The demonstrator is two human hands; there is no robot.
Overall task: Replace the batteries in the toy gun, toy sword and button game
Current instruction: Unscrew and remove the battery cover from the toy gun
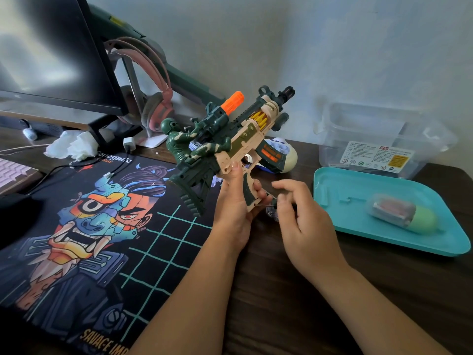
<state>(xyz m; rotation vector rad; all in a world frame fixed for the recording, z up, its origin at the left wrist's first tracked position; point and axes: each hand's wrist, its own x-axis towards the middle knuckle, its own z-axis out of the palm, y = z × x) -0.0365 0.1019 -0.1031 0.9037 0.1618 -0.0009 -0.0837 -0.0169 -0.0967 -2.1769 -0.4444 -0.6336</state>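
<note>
The toy gun (230, 142), held above the desk by the left hand (235, 208) wrapped round its grip, seems still unopened, the right hand (304, 219) pinching a small screwdriver (269, 204) at the grip's base, leaving every battery swap ahead.

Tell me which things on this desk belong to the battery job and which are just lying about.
Job: toy gun, gripped by the left hand; small tool, pinched in the right hand; button game behind the gun.
Lying about: headphones, crumpled tissue, monitor, mouse mat.
</note>
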